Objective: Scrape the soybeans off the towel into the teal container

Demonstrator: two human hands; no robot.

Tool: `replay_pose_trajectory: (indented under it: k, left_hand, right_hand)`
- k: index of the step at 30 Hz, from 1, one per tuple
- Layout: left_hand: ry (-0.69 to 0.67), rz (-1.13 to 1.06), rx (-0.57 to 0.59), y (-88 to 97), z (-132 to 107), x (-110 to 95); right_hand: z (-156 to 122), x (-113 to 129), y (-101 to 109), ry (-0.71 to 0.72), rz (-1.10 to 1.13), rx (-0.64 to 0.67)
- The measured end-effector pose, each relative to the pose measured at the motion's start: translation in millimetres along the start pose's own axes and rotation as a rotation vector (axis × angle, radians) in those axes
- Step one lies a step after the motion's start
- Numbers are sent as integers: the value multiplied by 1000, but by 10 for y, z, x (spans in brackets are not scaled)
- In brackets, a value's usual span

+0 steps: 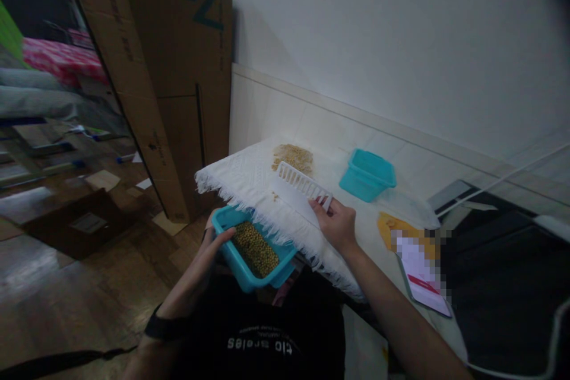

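In the head view, the left hand (pixel 214 243) has its fingers gripping a turquoise bin (pixel 240 268) of greenish beans (pixel 256 249) beside the cloth's (pixel 236 172) fringe; the right hand's (pixel 337 222) fingers pinch a white slotted scoop (pixel 291 199) near pale grains (pixel 294 157).

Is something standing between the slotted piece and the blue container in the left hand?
The cloth's fringed edge and a few loose grains lie between the slotted piece and the container; nothing larger shows there.

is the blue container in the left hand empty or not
Not empty: greenish beans lie inside the blue container, below its rim, held by the left hand.
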State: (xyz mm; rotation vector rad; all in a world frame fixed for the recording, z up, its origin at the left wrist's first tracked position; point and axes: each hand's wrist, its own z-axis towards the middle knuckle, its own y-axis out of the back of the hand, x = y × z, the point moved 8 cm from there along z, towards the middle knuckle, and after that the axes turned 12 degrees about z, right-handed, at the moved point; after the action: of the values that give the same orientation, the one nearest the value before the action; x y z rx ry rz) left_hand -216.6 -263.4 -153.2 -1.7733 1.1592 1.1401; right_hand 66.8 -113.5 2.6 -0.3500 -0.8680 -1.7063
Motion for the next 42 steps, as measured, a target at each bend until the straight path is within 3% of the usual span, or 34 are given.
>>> replay_pose_trajectory:
  k: [7,20,29,42]
  left_hand:
    - [55,23,-46,-1,-13,1]
    - [34,17,-17,-30,-22,-9]
    - [20,27,-60,-22,-31,-8]
    - [13,26,-34,-61,-41,-27]
  right_hand:
    - [-30,30,-16,-20,26,16]
    - [-52,65,-30,-16,55,8]
    - [-99,87,-85,-9,88,67]
    - [-160,200,-95,23,168,123]
